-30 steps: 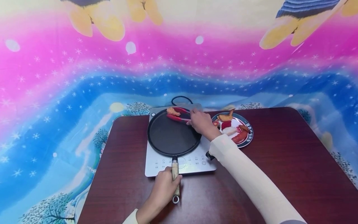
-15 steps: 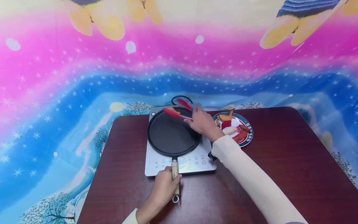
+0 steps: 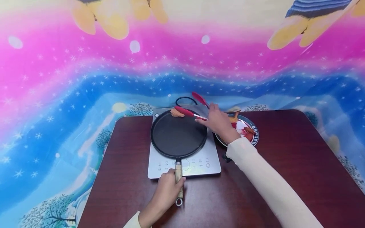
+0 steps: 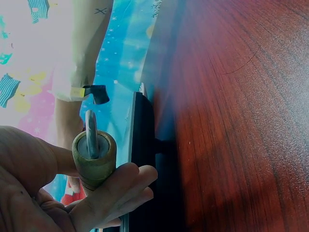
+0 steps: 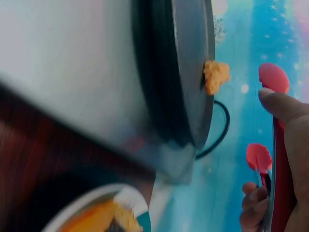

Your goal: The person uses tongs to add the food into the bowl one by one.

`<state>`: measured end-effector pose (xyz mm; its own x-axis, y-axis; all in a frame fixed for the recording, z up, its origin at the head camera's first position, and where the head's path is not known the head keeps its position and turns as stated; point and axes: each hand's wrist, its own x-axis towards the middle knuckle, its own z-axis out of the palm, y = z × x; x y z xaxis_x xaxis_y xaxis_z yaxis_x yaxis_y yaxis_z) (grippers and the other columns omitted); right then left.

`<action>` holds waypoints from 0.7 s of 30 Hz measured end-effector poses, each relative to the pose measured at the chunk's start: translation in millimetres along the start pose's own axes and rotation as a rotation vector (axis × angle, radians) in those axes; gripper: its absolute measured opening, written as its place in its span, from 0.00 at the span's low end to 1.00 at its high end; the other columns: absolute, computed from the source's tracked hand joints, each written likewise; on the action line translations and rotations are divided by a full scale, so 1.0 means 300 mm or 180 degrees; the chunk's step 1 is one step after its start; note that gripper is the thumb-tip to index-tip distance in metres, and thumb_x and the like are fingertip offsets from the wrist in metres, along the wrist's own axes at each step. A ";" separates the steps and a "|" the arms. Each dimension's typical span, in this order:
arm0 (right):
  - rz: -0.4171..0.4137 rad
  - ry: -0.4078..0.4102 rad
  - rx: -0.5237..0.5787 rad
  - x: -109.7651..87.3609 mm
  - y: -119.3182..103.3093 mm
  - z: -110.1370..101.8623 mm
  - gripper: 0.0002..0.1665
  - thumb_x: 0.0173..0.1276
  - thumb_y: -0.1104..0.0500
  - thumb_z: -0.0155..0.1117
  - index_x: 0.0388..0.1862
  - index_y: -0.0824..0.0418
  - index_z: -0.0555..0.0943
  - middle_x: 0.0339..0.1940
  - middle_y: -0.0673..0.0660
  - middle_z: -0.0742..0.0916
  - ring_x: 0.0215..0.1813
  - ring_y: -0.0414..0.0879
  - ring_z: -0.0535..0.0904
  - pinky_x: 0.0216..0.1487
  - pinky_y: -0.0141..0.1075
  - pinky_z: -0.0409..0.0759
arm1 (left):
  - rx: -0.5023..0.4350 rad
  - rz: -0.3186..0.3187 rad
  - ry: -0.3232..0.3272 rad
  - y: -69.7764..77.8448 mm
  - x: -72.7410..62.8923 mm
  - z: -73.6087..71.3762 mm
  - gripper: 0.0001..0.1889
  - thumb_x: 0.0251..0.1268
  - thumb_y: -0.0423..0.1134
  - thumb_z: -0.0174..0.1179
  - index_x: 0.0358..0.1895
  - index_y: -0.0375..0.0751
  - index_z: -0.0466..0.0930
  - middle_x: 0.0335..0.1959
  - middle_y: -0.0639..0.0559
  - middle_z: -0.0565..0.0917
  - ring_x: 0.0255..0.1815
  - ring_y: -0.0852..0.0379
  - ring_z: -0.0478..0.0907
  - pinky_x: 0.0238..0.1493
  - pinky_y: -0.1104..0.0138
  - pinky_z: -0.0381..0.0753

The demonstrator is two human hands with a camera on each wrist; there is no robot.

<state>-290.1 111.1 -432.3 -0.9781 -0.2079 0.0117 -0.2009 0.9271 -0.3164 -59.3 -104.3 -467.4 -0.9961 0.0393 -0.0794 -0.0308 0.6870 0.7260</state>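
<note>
My left hand (image 3: 168, 188) grips the wooden-look handle (image 3: 178, 171) of a flat black frying pan (image 3: 178, 136); the left wrist view shows the handle's end and its metal ring (image 4: 91, 133). In my right hand (image 3: 219, 122) are tongs (image 3: 185, 111) with red tips, spread wide with nothing between them, raised above the pan's far right side. A breaded piece of food (image 3: 177, 113), like fried chicken, lies in the pan at its far edge, and also shows in the right wrist view as an orange lump (image 5: 216, 76).
The pan sits on a silver induction cooktop (image 3: 199, 169) with a black cable (image 3: 182, 98) looped behind. To its right, partly behind my right hand, is a plate (image 3: 255, 139) of several food pieces. A patterned cloth (image 3: 142, 79) hangs beyond the brown table (image 3: 285, 152).
The tongs have opened and let go of the breaded piece, which stays in the pan. My right hand has drawn up and to the right with the tongs. My left hand keeps its place.
</note>
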 end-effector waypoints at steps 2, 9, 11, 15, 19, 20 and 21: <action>0.0036 0.0048 0.0017 -0.009 0.034 -0.010 0.67 0.62 0.23 0.63 0.79 0.71 0.55 0.73 0.71 0.70 0.54 0.63 0.83 0.53 0.59 0.85 | 0.0005 0.0031 -0.0003 0.001 0.000 -0.001 0.17 0.66 0.36 0.68 0.43 0.20 0.78 0.20 0.49 0.78 0.15 0.63 0.74 0.16 0.73 0.75; 0.0125 0.0118 0.0067 -0.055 0.164 -0.056 0.62 0.58 0.25 0.70 0.69 0.73 0.65 0.52 0.66 0.77 0.34 0.54 0.82 0.35 0.51 0.85 | 0.0012 0.0092 -0.0004 0.007 0.009 -0.008 0.17 0.66 0.36 0.68 0.43 0.20 0.78 0.21 0.48 0.78 0.14 0.64 0.73 0.15 0.74 0.74; 0.0080 0.0163 0.0000 -0.068 0.198 -0.072 0.57 0.60 0.29 0.70 0.66 0.74 0.67 0.49 0.67 0.78 0.33 0.54 0.81 0.35 0.52 0.84 | 0.0014 0.0093 0.0008 0.006 0.009 -0.009 0.17 0.66 0.36 0.68 0.43 0.21 0.78 0.22 0.48 0.78 0.15 0.64 0.73 0.16 0.74 0.75; 0.0042 0.0275 -0.0030 -0.092 0.253 -0.111 0.44 0.66 0.37 0.71 0.59 0.73 0.70 0.41 0.66 0.79 0.31 0.55 0.79 0.32 0.51 0.82 | 0.0025 0.0055 0.0024 0.003 0.006 -0.012 0.18 0.65 0.37 0.68 0.44 0.21 0.78 0.22 0.48 0.78 0.16 0.63 0.74 0.17 0.73 0.75; 0.0132 0.0112 0.0142 -0.115 0.300 -0.152 0.39 0.67 0.42 0.72 0.58 0.70 0.68 0.41 0.64 0.79 0.35 0.54 0.79 0.33 0.49 0.83 | 0.0016 0.0020 0.0008 -0.001 0.006 -0.013 0.19 0.66 0.37 0.68 0.45 0.20 0.78 0.21 0.49 0.78 0.16 0.63 0.74 0.18 0.73 0.75; 0.0163 0.0036 0.0130 -0.119 0.312 -0.158 0.40 0.68 0.43 0.72 0.59 0.71 0.67 0.43 0.65 0.79 0.37 0.55 0.79 0.34 0.50 0.84 | 0.0018 0.0007 0.0000 -0.001 0.007 -0.012 0.19 0.66 0.37 0.68 0.45 0.19 0.78 0.21 0.49 0.78 0.15 0.63 0.74 0.17 0.73 0.75; 0.0165 -0.0025 0.0078 -0.122 0.326 -0.162 0.40 0.68 0.45 0.71 0.61 0.72 0.66 0.45 0.67 0.79 0.40 0.56 0.79 0.37 0.52 0.85 | 0.0015 -0.0011 -0.0010 -0.001 0.009 -0.012 0.19 0.66 0.37 0.68 0.45 0.19 0.77 0.21 0.49 0.78 0.15 0.63 0.74 0.17 0.73 0.75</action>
<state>-276.6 224.6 -417.5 -0.9867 -0.1623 -0.0128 -0.1484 0.9288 -0.3395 -62.2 -107.1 -465.5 -0.9957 0.0390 -0.0840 -0.0338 0.6906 0.7224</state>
